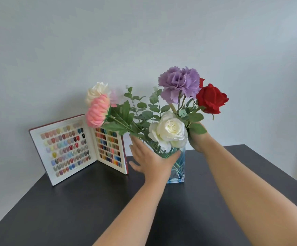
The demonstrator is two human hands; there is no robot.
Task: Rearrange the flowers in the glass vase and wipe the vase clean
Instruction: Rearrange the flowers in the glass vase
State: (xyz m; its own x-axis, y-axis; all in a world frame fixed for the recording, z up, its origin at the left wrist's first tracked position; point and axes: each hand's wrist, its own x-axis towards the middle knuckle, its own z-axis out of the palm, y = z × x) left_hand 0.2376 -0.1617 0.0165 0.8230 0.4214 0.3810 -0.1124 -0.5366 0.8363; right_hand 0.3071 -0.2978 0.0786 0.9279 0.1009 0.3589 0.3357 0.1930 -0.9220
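A square glass vase (178,172) with a blue-tinted base stands on the dark table (73,210). It holds a white rose (169,130) at the front, a purple carnation (178,84), a red rose (211,98), a pink flower (98,110), a cream flower (96,91) and green sprigs (144,107). My left hand (149,157) lies against the vase's left side with fingers straight and thumb across the front glass. My right hand (197,139) grips stems just right of the white rose, under the red rose; leaves hide its fingers.
An open display book of coloured nail samples (73,148) stands upright on the table just left of the vase, close to my left hand. A plain pale wall is behind. The table's right edge runs near my right forearm.
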